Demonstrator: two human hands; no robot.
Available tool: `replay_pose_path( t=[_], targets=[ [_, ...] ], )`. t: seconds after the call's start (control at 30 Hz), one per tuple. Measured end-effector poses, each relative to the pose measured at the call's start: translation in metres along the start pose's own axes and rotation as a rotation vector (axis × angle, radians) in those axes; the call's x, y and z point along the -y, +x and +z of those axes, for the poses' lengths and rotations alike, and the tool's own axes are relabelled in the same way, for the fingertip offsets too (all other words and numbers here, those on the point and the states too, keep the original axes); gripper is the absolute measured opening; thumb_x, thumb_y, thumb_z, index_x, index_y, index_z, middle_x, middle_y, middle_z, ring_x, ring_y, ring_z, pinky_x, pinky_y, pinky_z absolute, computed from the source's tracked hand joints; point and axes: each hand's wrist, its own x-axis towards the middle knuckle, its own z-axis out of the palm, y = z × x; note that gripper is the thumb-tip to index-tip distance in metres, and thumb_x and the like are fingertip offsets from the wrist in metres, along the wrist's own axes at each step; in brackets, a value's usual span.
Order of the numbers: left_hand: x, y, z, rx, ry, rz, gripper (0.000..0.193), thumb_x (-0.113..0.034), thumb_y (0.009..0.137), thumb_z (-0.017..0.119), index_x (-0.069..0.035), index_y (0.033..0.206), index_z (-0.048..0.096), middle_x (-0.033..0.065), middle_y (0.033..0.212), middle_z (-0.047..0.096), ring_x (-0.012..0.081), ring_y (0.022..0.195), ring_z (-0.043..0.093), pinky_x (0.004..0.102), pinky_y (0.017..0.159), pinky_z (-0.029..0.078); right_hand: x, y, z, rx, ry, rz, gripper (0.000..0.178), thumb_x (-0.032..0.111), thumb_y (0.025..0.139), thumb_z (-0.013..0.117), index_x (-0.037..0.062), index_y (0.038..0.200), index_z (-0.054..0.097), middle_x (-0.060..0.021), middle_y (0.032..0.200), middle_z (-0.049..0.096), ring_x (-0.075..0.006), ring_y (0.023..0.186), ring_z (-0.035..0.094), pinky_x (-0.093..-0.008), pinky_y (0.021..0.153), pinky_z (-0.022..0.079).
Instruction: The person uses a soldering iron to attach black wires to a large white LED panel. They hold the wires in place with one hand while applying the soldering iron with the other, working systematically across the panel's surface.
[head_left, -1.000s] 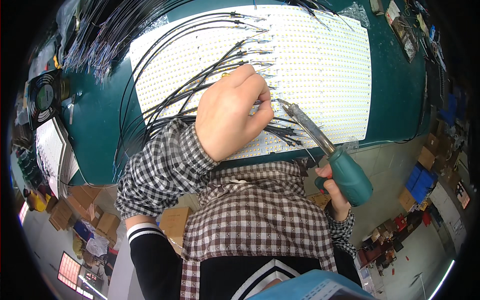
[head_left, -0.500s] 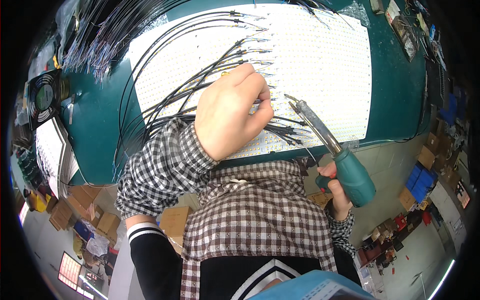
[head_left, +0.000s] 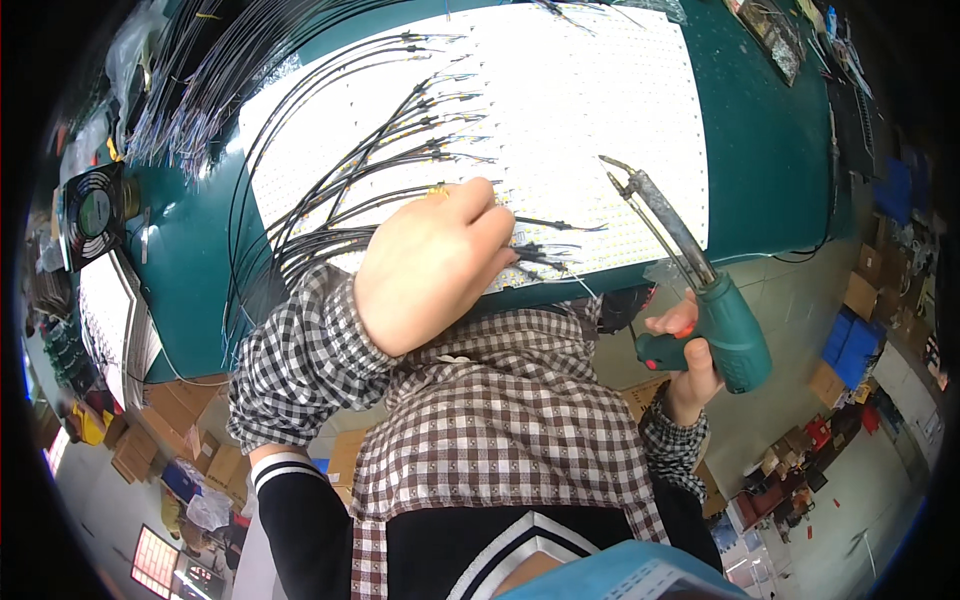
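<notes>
A left hand [head_left: 435,268] curls its fingers over black cables [head_left: 345,238] lying across a white panel [head_left: 590,110] on a green table [head_left: 760,150]; whether it pinches one cannot be told. The right hand [head_left: 692,380] grips a soldering gun [head_left: 735,340], its tip above the panel.

- black axial cooling fan [head_left: 97,213], upright on the table's left side
- brown cardboard boxes [head_left: 178,412], lower left
- translucent plastic bag [head_left: 208,510], near those boxes
- gridded window [head_left: 154,562], bottom left
- blue bundle [head_left: 845,345], far right
</notes>
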Motion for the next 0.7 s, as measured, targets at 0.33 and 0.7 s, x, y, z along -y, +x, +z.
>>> replay_pose_path(
  t=[0.33,0.7],
  targets=[
    [-0.007,0.015,0.013,-0.077,0.007,0.067,0.018,-0.01,0.083,0.076,-0.006,0.095,0.062,0.0115,0.095,0.058,0.0337,0.086,0.06,0.0425,0.073,0.049,-0.01,0.0,-0.005,-0.024,0.023,-0.005,0.066,0.038,0.099,0.066,-0.0136,0.137,0.051,-0.0129,0.097,0.062,-0.024,0.087,0.065,-0.0431,0.081,0.061],
    [-0.014,-0.013,-0.006,-0.209,-0.015,-0.148,0.012,0.001,0.087,0.069,-0.002,0.095,0.06,0.0128,0.087,0.061,0.0325,0.073,0.064,0.0407,0.065,0.052,-0.003,0.008,0.0,0.014,0.034,0.002,0.07,0.043,0.097,0.067,-0.0132,0.135,0.05,-0.0123,0.098,0.062,-0.0234,0.087,0.065,-0.0417,0.08,0.061]
  ],
)
